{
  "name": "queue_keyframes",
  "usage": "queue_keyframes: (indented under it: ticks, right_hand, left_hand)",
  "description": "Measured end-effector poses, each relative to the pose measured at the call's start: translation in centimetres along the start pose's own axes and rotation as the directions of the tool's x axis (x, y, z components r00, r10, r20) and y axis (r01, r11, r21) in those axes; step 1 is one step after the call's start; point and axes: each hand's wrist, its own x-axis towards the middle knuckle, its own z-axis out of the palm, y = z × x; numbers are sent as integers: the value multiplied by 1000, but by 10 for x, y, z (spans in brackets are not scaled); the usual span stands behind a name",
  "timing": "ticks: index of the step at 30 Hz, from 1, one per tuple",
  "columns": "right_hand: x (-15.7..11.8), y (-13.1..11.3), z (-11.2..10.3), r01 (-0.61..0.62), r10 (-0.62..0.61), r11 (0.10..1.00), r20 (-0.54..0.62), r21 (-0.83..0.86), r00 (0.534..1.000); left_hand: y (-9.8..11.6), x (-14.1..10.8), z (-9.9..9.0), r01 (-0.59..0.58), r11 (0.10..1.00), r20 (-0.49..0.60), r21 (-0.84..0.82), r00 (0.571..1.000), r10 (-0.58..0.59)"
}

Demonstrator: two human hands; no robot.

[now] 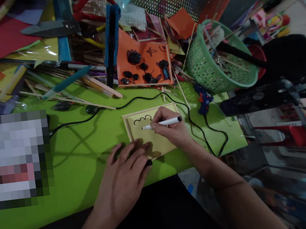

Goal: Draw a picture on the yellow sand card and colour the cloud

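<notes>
My right hand (168, 127) is closed around a white marker (167, 121) with a black end. Its tip points left and down at a yellow card (159, 143) with a thin wooden-stick border. A wavy black line (142, 119) runs across the card's upper part. My left hand (129, 169) rests at the card's lower left, fingers bent over the edge and partly on the paper. A small black piece, apparently the marker cap (149, 162), sticks out at its thumb. The thumb's grip is partly hidden.
Behind the card lies an orange panel (143, 65) with black stones glued on. A glue gun (204, 99) and its black cord (196, 124) lie right of the card. A green basket (208, 66), scissors (53, 29) and loose sticks crowd the back of the green table (77, 183).
</notes>
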Motion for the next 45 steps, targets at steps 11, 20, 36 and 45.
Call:
queue_keyframes:
  ticks: [11, 20, 36, 45]
  right_hand:
    - [-1, -1, 1, -27, 27, 999, 25, 20, 999]
    - [-2, -4, 5, -41, 40, 999, 44, 17, 998]
    - [1, -4, 13, -57, 56, 998, 76, 4, 996]
    - [3, -3, 14, -42, 40, 998, 74, 38, 996]
  left_hand:
    - [1, 2, -2, 0, 1000, -16, 4, 1000, 0]
    - [1, 2, -1, 5, 1000, -12, 3, 1000, -5]
    - [2, 0, -1, 28, 999, 4, -17, 1000, -28]
    - [2, 0, -1, 37, 999, 21, -32, 999, -36]
